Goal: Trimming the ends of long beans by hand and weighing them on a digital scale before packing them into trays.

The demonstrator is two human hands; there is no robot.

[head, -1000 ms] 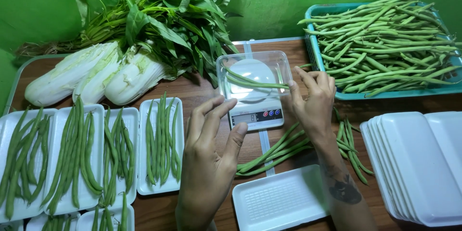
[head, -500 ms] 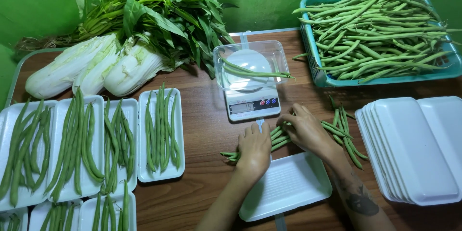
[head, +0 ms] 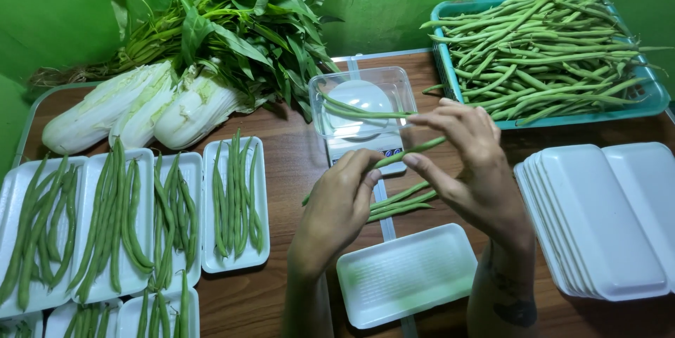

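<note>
Green bean (head: 415, 149) spans both my hands, axis rising rightward; left hand (head: 337, 208) and right hand (head: 464, 162) apparently pinch its ends.

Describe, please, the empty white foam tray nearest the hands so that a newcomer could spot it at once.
Start at the small digital kitchen scale in the middle of the brown wooden table, then come straight toward the person. The empty white foam tray lies there alone, between the forearms. Unlike the bean-filled white trays at one side and the stacked empty trays at the other, it is single and bare.
</note>
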